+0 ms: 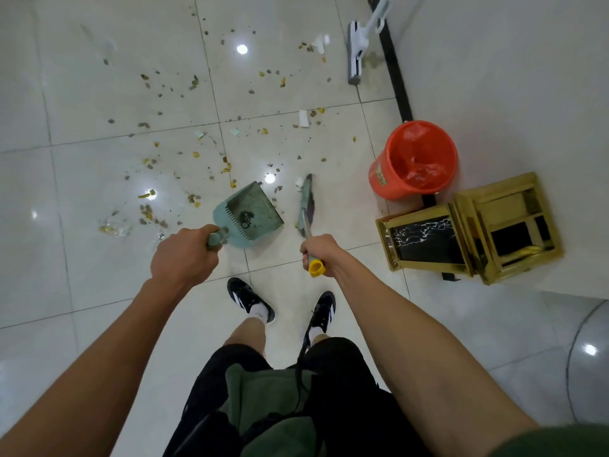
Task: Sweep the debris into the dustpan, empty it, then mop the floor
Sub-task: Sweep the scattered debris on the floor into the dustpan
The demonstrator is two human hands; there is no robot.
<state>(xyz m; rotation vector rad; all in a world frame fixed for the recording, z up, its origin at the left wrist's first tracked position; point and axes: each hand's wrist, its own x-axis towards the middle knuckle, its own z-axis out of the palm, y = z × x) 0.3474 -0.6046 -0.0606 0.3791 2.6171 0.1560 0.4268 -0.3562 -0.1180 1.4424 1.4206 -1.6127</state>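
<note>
Above the tiled floor (99,77), the left grip (183,255) curls round the dustpan (250,212) handle, mouth pointing forward-right; the right grip (318,250) clasps the broom (306,206), its shaft running forward, head beside the dustpan amid debris (197,94).

Looks like a lobby or commercial hall: glossy pale floor tiles (99,103), 2 gold-framed stands (468,229), red bucket (412,163).

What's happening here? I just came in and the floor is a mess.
A person is sweeping up. The left hand grips the handle of a green dustpan, the right hand grips a broom beside it. Leaf bits and paper scraps still litter the tiles. An orange bin and a flat mop wait by the wall.
</note>
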